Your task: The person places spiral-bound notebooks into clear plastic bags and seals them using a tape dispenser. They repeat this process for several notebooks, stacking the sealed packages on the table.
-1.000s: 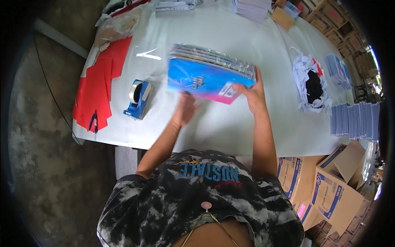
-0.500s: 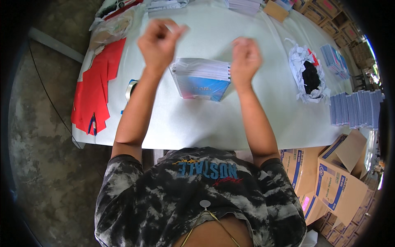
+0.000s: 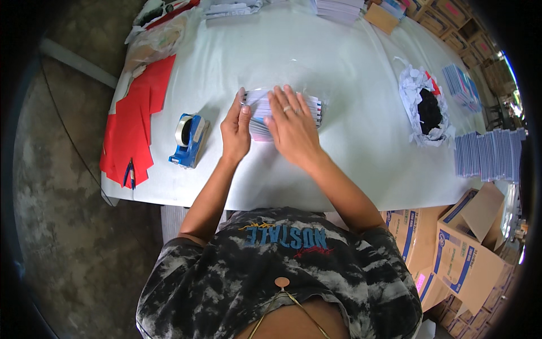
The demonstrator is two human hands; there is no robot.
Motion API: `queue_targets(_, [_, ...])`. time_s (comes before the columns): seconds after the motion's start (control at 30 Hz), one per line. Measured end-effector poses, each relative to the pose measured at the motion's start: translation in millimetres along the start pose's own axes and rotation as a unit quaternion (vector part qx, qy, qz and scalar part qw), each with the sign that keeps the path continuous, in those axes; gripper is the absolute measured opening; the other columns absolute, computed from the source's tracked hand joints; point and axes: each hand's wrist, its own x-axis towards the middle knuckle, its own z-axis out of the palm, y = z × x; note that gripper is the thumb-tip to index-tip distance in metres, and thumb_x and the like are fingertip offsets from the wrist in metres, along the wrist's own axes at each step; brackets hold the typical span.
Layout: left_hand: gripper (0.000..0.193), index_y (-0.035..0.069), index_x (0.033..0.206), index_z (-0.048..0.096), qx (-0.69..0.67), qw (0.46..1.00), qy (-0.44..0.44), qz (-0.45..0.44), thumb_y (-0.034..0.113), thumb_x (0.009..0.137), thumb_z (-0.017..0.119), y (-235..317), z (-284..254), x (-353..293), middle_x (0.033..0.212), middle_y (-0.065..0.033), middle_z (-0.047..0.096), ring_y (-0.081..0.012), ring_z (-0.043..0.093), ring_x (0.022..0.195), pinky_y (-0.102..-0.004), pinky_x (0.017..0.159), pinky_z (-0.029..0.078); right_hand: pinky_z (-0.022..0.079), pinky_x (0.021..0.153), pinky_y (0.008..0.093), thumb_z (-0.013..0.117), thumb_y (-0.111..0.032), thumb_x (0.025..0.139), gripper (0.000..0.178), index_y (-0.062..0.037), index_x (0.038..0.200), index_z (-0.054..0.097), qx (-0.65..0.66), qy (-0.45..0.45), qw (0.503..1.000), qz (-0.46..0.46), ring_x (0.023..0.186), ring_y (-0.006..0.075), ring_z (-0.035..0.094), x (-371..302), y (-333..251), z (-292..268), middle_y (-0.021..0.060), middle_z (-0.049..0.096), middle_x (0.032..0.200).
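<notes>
A stack of notebooks (image 3: pixel 261 130) with white page edges and a blue and pink cover stands at the middle of the table, in loose clear plastic wrap. My left hand (image 3: pixel 236 129) grips the stack's left end, its thumb toward me. Across the top edges lies my right hand (image 3: pixel 296 124), flat, with its fingers stretched out and a ring on one of them. It hides much of the stack's middle. Left of my left forearm stands a blue tape dispenser (image 3: pixel 189 141) with a roll of clear tape.
Red sheets (image 3: pixel 127 135) with a blue pen-like tool (image 3: pixel 130 174) lie along the left edge. To the right are crumpled paper (image 3: pixel 411 101) around something black and stacked notebooks (image 3: pixel 488 153). More stacks line the far edge. Open cardboard boxes (image 3: pixel 466 248) stand at the lower right.
Both hands came down from raised positions beyond the stack. My left hand now holds its left end and my right hand rests on top. The tape dispenser has come into full view.
</notes>
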Motion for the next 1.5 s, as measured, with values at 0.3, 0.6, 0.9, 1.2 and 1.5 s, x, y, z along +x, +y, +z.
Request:
queue_targets(0.3, [0.028, 0.012, 0.11, 0.064, 0.462, 0.856, 0.027, 0.231, 0.021, 0.083, 0.061, 25, 35, -18, 0.125, -0.0092, 0.053, -0.0293, 0.043, 0.118, -0.0436, 0.102, 0.024, 0.031, 0.097, 0.0433, 0.051, 0.001, 0.081, 0.042, 0.0049, 0.122, 0.045, 0.138, 0.438, 0.885, 0.076, 0.113, 0.038, 0.047, 0, 16, 4, 0.0204, 0.049, 0.125])
queue_targets(0.6, [0.045, -0.003, 0.126, 0.046, 0.285, 0.944, -0.115, 0.117, 0.019, 0.087, 0.052, 51, 38, -6, 0.122, -0.0203, 0.053, -0.0353, 0.047, 0.116, -0.0443, 0.102, 0.029, 0.029, 0.1, 0.0387, 0.057, -0.012, 0.079, 0.04, -0.0084, 0.119, 0.055, 0.015, 0.136, 0.989, 0.062, 0.113, 0.0206, 0.051, -29, 10, 9, 0.0051, 0.06, 0.113])
queue_targets(0.9, [0.02, -0.001, 0.098, 0.063, 0.162, 0.927, -0.327, 0.087, 0.002, 0.079, 0.056, 70, 7, 138, 0.082, -0.0041, 0.064, -0.0122, 0.057, 0.076, -0.0258, 0.072, 0.045, 0.035, 0.096, 0.0339, 0.056, -0.011, 0.08, 0.034, -0.0119, 0.113, 0.06, -0.007, 0.155, 0.988, 0.023, 0.11, 0.0163, 0.053, -29, 14, 13, 0.0006, 0.06, 0.112])
queue_targets(1.2, [0.023, 0.002, 0.102, 0.065, 0.284, 0.903, -0.317, 0.056, 0.015, 0.083, 0.065, 56, 26, 89, 0.09, -0.0102, 0.068, -0.0151, 0.062, 0.077, -0.0274, 0.073, 0.049, 0.036, 0.094, 0.0343, 0.055, -0.005, 0.079, 0.036, -0.0121, 0.114, 0.059, 0.039, 0.209, 0.976, 0.039, 0.109, 0.0167, 0.053, -29, 13, 19, 0.004, 0.06, 0.111])
queue_targets(1.5, [0.02, 0.006, 0.085, 0.068, 0.294, 0.888, -0.084, 0.344, -0.005, 0.069, 0.067, 17, 32, -6, 0.097, -0.009, 0.067, -0.0227, 0.064, 0.096, -0.0382, 0.09, 0.047, 0.037, 0.086, 0.0315, 0.061, 0.006, 0.072, 0.052, -0.0119, 0.12, 0.05, 0.185, 0.263, 0.942, 0.1, 0.101, 0.0152, 0.058, -29, 11, 23, -0.0003, 0.066, 0.095])
